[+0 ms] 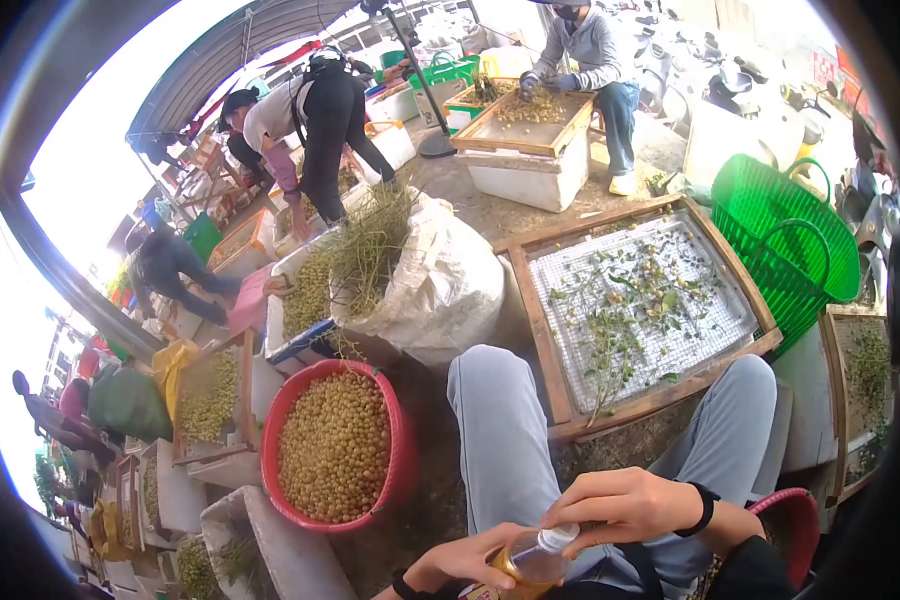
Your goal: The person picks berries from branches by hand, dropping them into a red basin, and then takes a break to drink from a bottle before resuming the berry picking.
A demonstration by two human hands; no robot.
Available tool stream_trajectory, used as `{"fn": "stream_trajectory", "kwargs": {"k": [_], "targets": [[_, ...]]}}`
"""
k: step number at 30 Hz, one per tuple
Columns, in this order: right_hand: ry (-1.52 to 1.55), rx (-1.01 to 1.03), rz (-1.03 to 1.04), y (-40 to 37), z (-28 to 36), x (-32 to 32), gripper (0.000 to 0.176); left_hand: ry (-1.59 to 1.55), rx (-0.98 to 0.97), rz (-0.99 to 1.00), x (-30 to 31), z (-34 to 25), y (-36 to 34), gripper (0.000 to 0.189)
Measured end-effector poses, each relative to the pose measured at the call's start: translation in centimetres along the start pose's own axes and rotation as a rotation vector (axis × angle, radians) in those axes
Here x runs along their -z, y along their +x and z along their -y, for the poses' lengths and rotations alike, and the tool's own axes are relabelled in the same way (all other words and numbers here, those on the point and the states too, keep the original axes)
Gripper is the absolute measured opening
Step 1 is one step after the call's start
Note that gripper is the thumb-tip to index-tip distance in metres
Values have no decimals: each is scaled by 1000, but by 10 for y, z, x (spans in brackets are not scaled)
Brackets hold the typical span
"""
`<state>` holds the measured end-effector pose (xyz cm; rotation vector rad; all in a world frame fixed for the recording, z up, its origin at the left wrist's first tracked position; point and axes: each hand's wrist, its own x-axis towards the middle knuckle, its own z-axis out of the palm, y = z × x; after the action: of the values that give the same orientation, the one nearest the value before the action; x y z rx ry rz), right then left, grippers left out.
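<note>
Low in the head view, above my lap, is a clear plastic bottle (533,562) of amber liquid, its lower end cut off by the frame edge. My left hand (475,556) is wrapped round the body of it. At its top, the fingers of my right hand (615,503) are closed on the white cap (558,538). Left of my knees stands a red basket (402,440) filled with small round yellow-green fruits (335,450). Beyond my knees lies a wood-framed mesh screen (545,330) with leaves and stems scattered over it.
A white sack (450,280) with stems stands ahead, beside a foam box of fruits (308,295). To the right is a green basket (785,245). One person (595,50) sits at a framed sieve (505,135); another person (290,110) bends over boxes. An open foam box (290,555) lies lower left.
</note>
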<state>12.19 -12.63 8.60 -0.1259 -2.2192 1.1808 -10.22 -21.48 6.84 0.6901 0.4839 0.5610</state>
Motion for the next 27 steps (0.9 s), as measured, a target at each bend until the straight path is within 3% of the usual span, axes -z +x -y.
{"fn": "stream_trajectory", "kwargs": {"k": [3, 6, 7, 8, 9, 12, 15, 18, 19, 22, 23, 26, 27], "targets": [[-281, -66, -97, -1, -3, -2, 31, 468, -125, -170, 4, 3, 6, 61], [-471, -88, -231, -4, -17, -15, 29, 1066, -174, -514, -33, -19, 10, 62], [-506, -117, -297, -4, -20, -22, 26, 1204, -364, -580, -35, -14, 12, 64], [-542, -156, -364, -3, -20, -27, 23, 1188, -348, -634, -39, -12, 12, 63], [-385, -161, -447, 7, -15, -31, 17, 1172, -330, -674, -45, -10, 14, 62], [258, -350, -387, 5, -16, -42, 30, 912, -227, -701, -31, 10, 16, 59], [607, -226, -243, 2, -11, -27, 40, 637, -151, -654, 26, 49, -1, 56], [502, -236, -6, 5, -19, -12, 40, 372, -106, -506, 53, 56, -8, 57], [565, -186, -142, 7, -18, -19, 37, 304, -81, -428, 43, 48, -1, 58], [1211, -6, -186, 2, -40, -51, 38, 429, -40, -364, 12, 34, 16, 61], [1122, -31, -193, -3, -47, -51, 37, 572, -47, -396, 2, 32, 21, 62], [517, -370, -279, -8, -64, -60, 35, 1000, -87, -547, -24, 21, 35, 64], [474, -503, -326, -4, -51, -59, 31, 1089, -104, -592, -30, 19, 37, 65]]}}
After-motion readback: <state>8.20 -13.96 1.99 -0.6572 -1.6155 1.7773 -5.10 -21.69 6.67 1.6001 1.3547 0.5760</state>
